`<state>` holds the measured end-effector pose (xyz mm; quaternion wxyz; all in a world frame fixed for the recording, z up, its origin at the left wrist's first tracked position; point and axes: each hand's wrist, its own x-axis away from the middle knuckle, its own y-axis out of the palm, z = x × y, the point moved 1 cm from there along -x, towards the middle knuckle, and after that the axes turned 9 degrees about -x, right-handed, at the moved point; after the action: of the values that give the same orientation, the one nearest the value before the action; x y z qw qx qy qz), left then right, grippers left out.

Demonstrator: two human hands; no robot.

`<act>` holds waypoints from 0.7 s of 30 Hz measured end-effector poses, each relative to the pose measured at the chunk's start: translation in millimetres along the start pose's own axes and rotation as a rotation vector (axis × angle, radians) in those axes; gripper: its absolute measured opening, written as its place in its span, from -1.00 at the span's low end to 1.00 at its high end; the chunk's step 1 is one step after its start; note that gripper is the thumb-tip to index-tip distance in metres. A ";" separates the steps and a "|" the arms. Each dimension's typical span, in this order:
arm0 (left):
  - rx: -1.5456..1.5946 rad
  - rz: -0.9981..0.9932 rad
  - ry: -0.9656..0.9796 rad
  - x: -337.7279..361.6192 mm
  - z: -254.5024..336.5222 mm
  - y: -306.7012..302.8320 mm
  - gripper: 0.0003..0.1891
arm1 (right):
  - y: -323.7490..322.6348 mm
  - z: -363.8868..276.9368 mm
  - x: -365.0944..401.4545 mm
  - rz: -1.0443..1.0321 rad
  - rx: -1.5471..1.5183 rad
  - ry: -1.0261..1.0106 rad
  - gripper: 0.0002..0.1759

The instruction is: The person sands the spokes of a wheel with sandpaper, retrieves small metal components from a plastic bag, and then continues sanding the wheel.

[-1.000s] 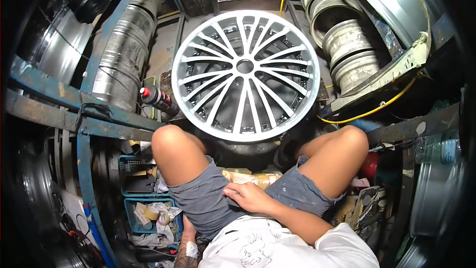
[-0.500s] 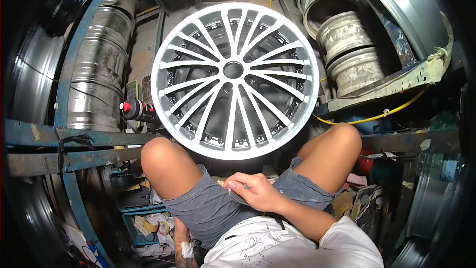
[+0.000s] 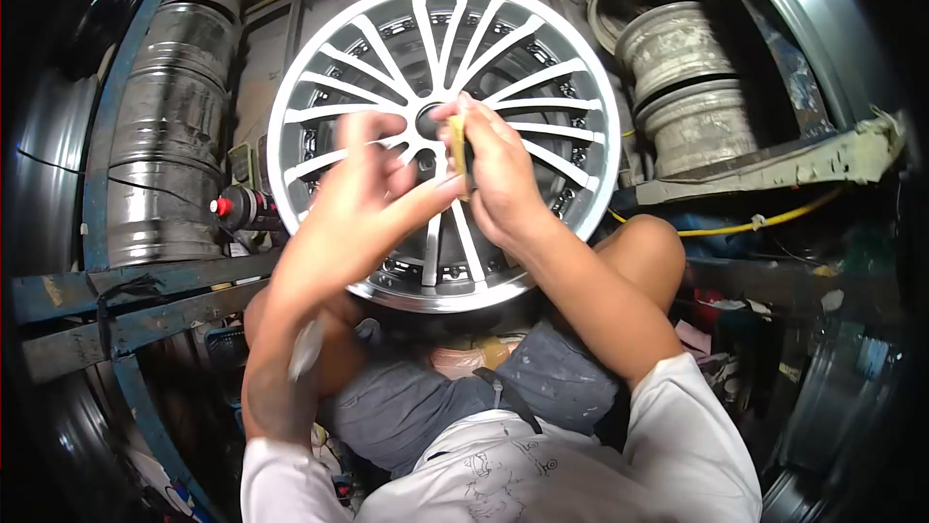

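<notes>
A large multi-spoke wheel rim (image 3: 445, 297) with bright silver spokes lies face up in front of my knees. Over its centre, my right hand (image 3: 503, 170) grips a thin, flat yellowish piece (image 3: 458, 148) with a dark side, possibly folded sandpaper. My left hand (image 3: 363, 189), smeared by motion, is on the left over the spokes. Its fingers are spread and curved, and its thumb tip reaches the lower end of the piece; whether it touches cannot be made out. Both hands partly cover the hub and the lower spokes.
Stacked metal rims stand at left (image 3: 169, 121) and at right (image 3: 682, 121). A dark bottle with a red cap (image 3: 242, 206) is beside the wheel. Blue metal frame bars (image 3: 194, 276) run along the left, and a yellow hose (image 3: 760, 223) passes at right.
My right hand has risen from my lap to over the wheel's hub with the thin piece. My left hand has come up from low beside my leg to meet it.
</notes>
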<state>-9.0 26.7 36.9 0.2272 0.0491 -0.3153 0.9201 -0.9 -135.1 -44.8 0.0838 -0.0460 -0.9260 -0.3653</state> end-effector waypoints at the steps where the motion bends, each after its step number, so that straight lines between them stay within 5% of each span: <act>1: 0.049 -0.049 -0.017 -28.4 -3.3 12.5 -0.37 | -9.0 3.8 -0.3 0.009 -0.054 0.011 -0.68; 2: 0.001 -0.016 0.018 -49.0 -6.1 22.9 -0.39 | -16.7 4.8 -2.7 0.019 -0.105 0.012 -0.67; 7: 0.754 -0.107 -0.030 -70.9 -33.4 42.6 -0.49 | -10.3 -5.0 -18.2 -0.045 0.041 -0.017 -0.59; 15: 0.616 0.044 -0.086 -98.1 -54.2 61.1 -0.52 | -29.3 23.5 -38.8 -0.138 0.123 -0.042 -0.52; 21: 1.058 0.021 -0.240 -94.0 -53.1 40.4 -0.64 | -44.6 17.1 -42.3 -0.102 -0.321 0.146 -0.54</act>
<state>59.5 -5.8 -50.0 0.1249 0.2584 0.1666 0.9433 32.0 -156.9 -94.9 0.1236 0.0151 -0.8484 -0.5144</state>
